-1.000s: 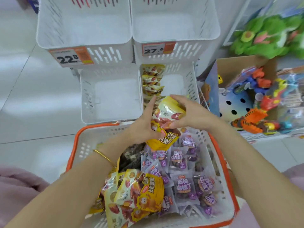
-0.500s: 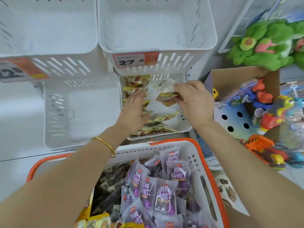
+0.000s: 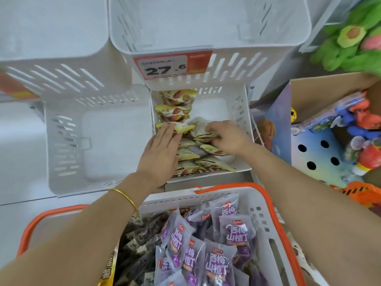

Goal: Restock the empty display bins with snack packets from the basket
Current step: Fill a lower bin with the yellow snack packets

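A: Where do we find the two hands?

B: Both reach into the lower right white slotted plastic bin (image 3: pixel 241 104). The left hand (image 3: pixel 162 149) lies flat, fingers straight and together, pressing on the yellow-and-cream snack packets (image 3: pixel 175 109) that stand in a row along the bin's left wall. A thin gold bangle (image 3: pixel 125 198) circles that wrist.

A: And the right hand (image 3: pixel 228 139)?

B: Its fingers are curled down onto a pale cream packet (image 3: pixel 201 129) near the bin's middle. We read this as a grip. More packets lie loose under both hands, toward the front wall.

A: What do we note around the bin?

B: Above it, an upper white bin (image 3: pixel 206 27) carries a red-edged price tag (image 3: pixel 165 67) reading 27.6. A matching bin (image 3: pixel 68 141) stands just to the left. Nearest us is the white plastic basket (image 3: pixel 266 205) with an orange rim, which holds purple snack packets (image 3: pixel 235 234) on its right side and dark packets (image 3: pixel 142 236) on its left. At far right, a cardboard box (image 3: pixel 321 87) holds colourful plastic toys.
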Available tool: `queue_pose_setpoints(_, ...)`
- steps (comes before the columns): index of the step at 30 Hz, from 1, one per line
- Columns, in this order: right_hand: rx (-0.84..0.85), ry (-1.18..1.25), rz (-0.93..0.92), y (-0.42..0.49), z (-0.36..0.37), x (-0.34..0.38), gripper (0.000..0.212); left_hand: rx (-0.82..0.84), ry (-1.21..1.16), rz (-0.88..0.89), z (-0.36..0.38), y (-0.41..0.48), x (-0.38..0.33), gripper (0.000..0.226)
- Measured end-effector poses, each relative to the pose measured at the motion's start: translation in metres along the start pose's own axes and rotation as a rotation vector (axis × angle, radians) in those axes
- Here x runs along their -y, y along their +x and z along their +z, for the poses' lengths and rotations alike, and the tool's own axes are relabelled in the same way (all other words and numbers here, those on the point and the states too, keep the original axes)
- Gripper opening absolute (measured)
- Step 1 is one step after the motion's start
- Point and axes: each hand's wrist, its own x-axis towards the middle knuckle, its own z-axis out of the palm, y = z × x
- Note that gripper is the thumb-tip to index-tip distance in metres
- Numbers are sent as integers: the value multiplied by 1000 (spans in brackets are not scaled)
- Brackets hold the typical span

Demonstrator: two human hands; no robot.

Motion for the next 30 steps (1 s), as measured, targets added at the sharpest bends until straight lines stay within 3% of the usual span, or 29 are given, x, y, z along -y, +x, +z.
queue_pose_setpoints(3, 35, 3, 45, -9, -11, 6, 67, -33, -40, -4, -3, -1, -2, 63)
queue_pose_setpoints(5, -38, 77, 31, -20, -15, 11, 70, -70, -73, 15, -5, -8, -3, 61)
queue_pose_setpoints(10, -489, 329, 99, -90, -16, 54, 49, -211, -250, 22, -20, -61, -8, 48)
queue_pose_setpoints(12, -508, 407, 22, -126, -3, 96, 39, -223, -333, -5, -27, -100, -5, 48)
queue_pose_setpoints(15, -239, 514, -77, -167, 35, 159, 29, -209, -373, -108, -24, -169, 20, 43)
queue_pose_setpoints(18, 170, 665, 79, -191, 81, 202, 15, -145, -400, -337, -24, -226, 49, 40)
queue_pose_setpoints(20, 377, 447, 124, -201, 111, 215, 12, -83, -415, -466, -25, -252, 62, 38)
queue_pose_setpoints(23, 598, 90, 55, -214, 128, 227, 50, -14, -420, -503, -22, -279, 71, 34)
queue_pose_setpoints(26, 699, 153, 86, -219, 118, 228, 80, 191, -457, -524, -15, -287, 70, 36)
queue_pose_setpoints(30, 769, 178, 76, -223, 106, 218, 93, 551, -270, -338, 2, -284, 68, 60)
